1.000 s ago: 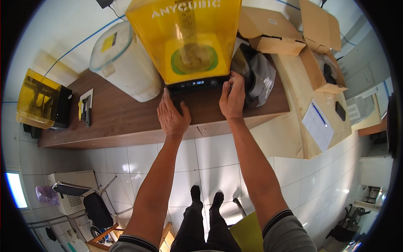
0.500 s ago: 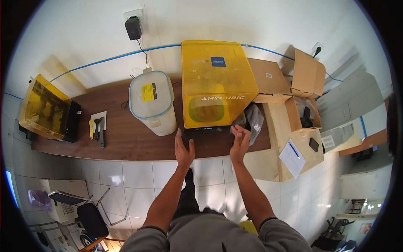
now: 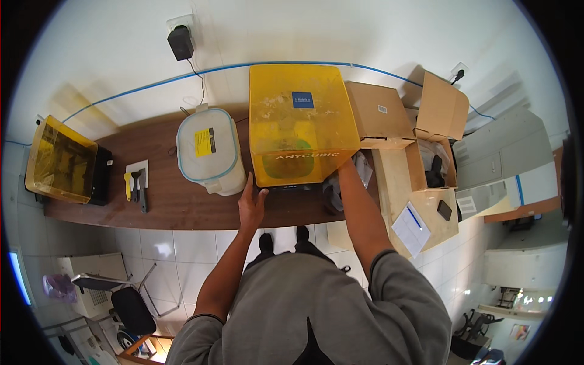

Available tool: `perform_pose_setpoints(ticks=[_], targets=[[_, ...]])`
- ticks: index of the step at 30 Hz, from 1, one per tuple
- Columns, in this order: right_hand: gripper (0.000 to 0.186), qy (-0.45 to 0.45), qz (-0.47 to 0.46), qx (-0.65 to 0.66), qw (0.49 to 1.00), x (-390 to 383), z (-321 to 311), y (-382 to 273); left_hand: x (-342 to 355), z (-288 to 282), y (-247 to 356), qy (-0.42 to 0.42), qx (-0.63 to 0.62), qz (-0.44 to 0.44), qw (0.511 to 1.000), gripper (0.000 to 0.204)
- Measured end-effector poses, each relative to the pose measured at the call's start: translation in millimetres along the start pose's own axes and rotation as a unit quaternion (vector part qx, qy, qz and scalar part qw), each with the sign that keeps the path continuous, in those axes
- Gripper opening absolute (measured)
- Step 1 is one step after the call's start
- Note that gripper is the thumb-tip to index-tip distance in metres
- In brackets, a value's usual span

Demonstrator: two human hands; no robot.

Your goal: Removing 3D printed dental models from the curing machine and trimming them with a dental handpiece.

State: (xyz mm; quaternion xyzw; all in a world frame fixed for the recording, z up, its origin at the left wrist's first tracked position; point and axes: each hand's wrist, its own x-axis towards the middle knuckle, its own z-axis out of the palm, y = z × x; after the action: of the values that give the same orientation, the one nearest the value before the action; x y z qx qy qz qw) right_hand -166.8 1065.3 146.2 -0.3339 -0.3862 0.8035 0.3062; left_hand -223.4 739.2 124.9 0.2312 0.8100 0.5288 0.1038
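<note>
A tall see-through yellow cover [image 3: 304, 128] stands over a dark-based machine on the brown table, with a round greenish shape showing dimly inside. My left hand [image 3: 250, 204] is at the lower left front corner of this cover, fingers stretched upward and thumb apart. Whether it touches the cover I cannot tell. My right forearm [image 3: 365, 213] reaches along the cover's right side, and the right hand is hidden behind it. Close to my left hand stands a white lidded container [image 3: 210, 149] with a blue-edged lid. By my right forearm lies a clear plastic bag [image 3: 363, 170].
A smaller yellow-covered machine [image 3: 64, 161] stands at the table's left end, scrapers [image 3: 139, 188] beside it. On the right are cardboard boxes [image 3: 378, 112], a paper with a pen [image 3: 411, 228] and a small black object [image 3: 444, 210]. A chair [image 3: 132, 313] stands lower left.
I have stepped closer to the table. My right hand has gone from in front of the cover to behind its right side. My left hand has come up to its left corner.
</note>
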Motion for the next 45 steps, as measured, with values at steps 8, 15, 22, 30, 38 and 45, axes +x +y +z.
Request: perform_pose_setpoints(ticks=[8, 15, 22, 30, 38, 45], targets=[[0.042, -0.042, 0.037, -0.041, 0.998, -3.2, 2.0, 6.1, -1.7, 9.9, 6.2, 0.069, -0.004, -0.008, 0.998, 0.05], [0.043, -0.048, 0.055, -0.064, 0.995, -15.9, 2.0, 10.5, -6.0, 16.6, 6.6, 0.096, 0.004, -0.048, 0.994, 0.038], [0.044, -0.041, 0.043, -0.079, 0.995, -12.2, 4.4, 8.3, -2.9, 16.1, 9.3, 0.066, -0.027, -0.061, 0.996, 0.059], [0.044, -0.034, 0.023, -0.109, 0.993, -4.6, -1.7, 2.9, -0.9, 29.6, 37.8, 0.103, -0.005, -0.046, 0.994, 0.077], [0.045, -0.042, 0.008, -0.145, 0.988, -1.7, -4.8, -0.2, -3.6, 40.0, 51.2, 0.152, 0.004, -0.069, 0.986, 0.071], [0.045, -0.062, 0.0, -0.162, 0.985, 1.3, 2.3, -0.8, -2.5, 40.8, 46.3, 0.159, -0.019, -0.092, 0.983, 0.07]])
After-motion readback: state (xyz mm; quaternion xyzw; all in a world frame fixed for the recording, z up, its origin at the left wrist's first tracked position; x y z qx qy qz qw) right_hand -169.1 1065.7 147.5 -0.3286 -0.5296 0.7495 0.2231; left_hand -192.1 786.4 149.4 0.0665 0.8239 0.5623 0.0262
